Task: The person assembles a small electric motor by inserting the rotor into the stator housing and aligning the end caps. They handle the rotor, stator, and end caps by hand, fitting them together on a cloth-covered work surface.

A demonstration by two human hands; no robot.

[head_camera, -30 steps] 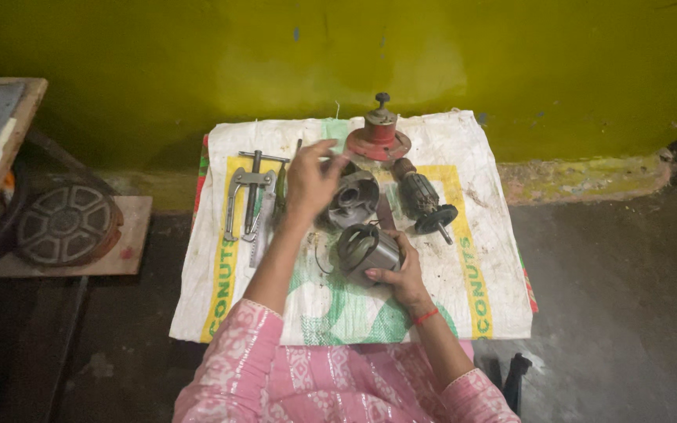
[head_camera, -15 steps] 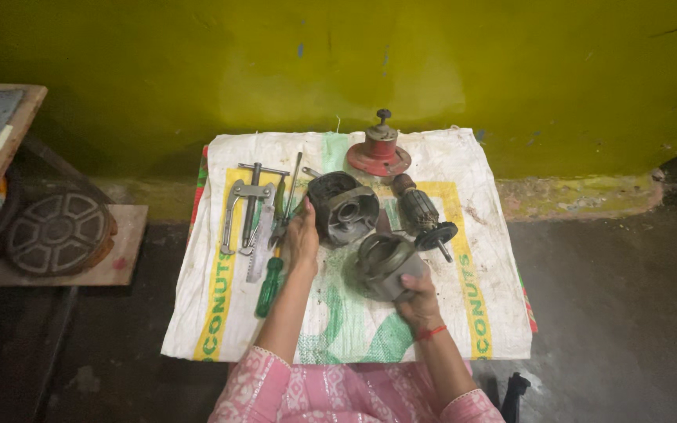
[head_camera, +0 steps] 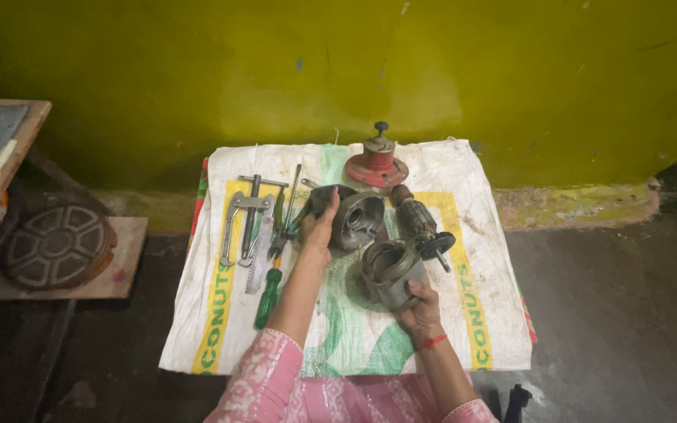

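Head view looks down on a white woven plastic sack with yellow and green print, spread flat on a dark floor against a yellow-green wall. The left hand rests its curled fingers on the rim of a dark grey round metal motor end cover, which lies near the sack's middle with its hollow side up. The right hand grips a grey cylindrical metal motor housing from below; the housing is open at the top, its ring-shaped inner wall showing. Just beside it lies a dark wound armature with a shaft. A red dish-shaped metal part with a knob sits near the wall. A green-handled screwdriver and a steel puller lie to the left.
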